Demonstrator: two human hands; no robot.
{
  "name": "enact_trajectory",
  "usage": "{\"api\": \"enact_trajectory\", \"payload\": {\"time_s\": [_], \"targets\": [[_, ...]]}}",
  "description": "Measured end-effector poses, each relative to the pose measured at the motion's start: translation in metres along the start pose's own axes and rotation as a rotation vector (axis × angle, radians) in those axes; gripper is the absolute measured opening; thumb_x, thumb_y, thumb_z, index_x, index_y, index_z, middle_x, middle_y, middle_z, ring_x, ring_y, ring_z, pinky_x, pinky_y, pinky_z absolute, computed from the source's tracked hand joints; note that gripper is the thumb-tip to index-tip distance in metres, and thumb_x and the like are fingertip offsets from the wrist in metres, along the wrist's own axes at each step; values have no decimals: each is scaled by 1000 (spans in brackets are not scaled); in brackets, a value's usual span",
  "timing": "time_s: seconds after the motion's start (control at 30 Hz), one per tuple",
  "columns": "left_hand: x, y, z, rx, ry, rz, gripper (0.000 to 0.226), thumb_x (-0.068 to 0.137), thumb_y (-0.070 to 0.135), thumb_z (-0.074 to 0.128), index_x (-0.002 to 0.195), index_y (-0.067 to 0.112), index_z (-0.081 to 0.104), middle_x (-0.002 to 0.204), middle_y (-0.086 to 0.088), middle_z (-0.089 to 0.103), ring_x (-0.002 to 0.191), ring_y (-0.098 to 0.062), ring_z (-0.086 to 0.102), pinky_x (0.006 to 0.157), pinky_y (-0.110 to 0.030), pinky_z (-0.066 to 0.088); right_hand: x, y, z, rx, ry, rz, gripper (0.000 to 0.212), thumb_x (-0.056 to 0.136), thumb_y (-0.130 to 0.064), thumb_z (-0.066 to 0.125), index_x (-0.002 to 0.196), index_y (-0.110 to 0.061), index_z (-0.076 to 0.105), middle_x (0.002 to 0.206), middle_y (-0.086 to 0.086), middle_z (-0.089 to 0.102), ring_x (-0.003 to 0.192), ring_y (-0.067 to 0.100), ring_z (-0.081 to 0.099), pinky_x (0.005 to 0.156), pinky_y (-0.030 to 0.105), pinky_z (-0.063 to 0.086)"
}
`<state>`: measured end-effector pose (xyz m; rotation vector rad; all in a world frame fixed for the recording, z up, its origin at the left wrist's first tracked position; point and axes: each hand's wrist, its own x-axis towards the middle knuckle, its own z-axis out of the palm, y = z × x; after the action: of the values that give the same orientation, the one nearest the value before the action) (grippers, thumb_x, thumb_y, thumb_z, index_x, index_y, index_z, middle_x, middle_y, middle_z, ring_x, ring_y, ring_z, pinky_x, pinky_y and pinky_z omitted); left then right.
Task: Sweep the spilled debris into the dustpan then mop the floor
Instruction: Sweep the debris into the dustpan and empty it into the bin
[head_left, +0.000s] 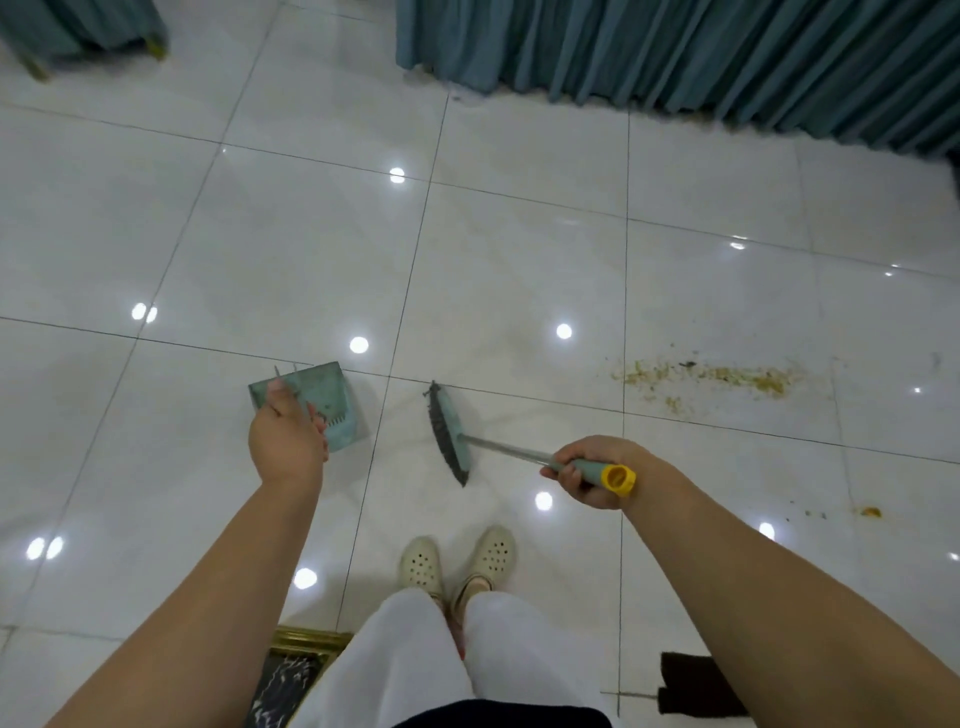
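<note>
Right hand: grips broom handle
Left hand: holds dustpan
Debris: streak lying crosswise, right of broom, nearer right hand

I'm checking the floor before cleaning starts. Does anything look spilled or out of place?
Yes: yellowish crumbly debris streaks the white tiles to the person's right, with an orange blob nearer, both well away from the dustpan.

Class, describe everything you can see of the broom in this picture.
The broom has a teal head with dark bristles, a thin metal shaft and a teal grip capped in yellow. The right hand grips it near the cap. The head hangs low over the white tiled floor, edge-on, beside the dustpan; floor contact is unclear. The debris lies apart, to its right.
</note>
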<state>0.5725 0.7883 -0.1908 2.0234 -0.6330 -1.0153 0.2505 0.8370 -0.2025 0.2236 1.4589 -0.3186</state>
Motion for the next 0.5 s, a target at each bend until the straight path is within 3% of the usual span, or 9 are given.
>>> {"api": "enact_trajectory", "payload": {"time_s": [0.17,0.3,0.5], "targets": [[-16,-5,22,4,-41,-15,57,96,53,25,60,14,47,50,-3,47,33,-12,38,40,-22,33,-8,-19,-50,47,46,-54,17,96,-6,46,92,9,53,68,12,51,29,9,45,28,15,40],[-27,-4,41,-31,-92,-59,54,96,53,27,64,14,49,54,-4,46,39,-14,36,39,-21,31,-16,-37,-91,56,104,-123,15,97,-5,45,108,5,46,80,16,53,29,10,45,28,15,40],[-40,7,70,-44,-106,-51,55,95,52,27,64,13,50,53,-3,46,36,-13,36,38,-20,32,-47,-65,-133,-26,95,-128,19,99,-7,42,114,5,45,45,11,55,29,8,44,28,14,39]]}}
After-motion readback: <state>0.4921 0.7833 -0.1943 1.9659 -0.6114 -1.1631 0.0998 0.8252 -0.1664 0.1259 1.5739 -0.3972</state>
